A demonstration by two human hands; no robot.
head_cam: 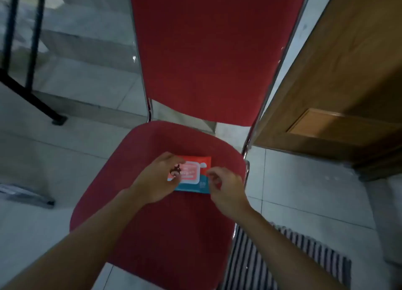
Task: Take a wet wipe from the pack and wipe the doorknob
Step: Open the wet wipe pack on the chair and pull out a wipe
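Note:
A flat wet wipe pack [192, 174], red on top with a pale lid flap and a blue lower band, lies on the seat of a red chair [156, 229]. My left hand [157, 178] curls around the pack's left end, thumb and fingers touching it. At the pack's right end my right hand [226, 186] hovers with fingers bent and apart, holding nothing. No wipe is out of the pack. The doorknob is not in view.
The chair's red backrest [208, 50] rises behind the seat on a chrome frame [264, 107]. A wooden door [339, 83] stands at the right. A striped mat [282, 261] lies on the tiled floor at lower right. A black metal railing [24, 50] stands at upper left.

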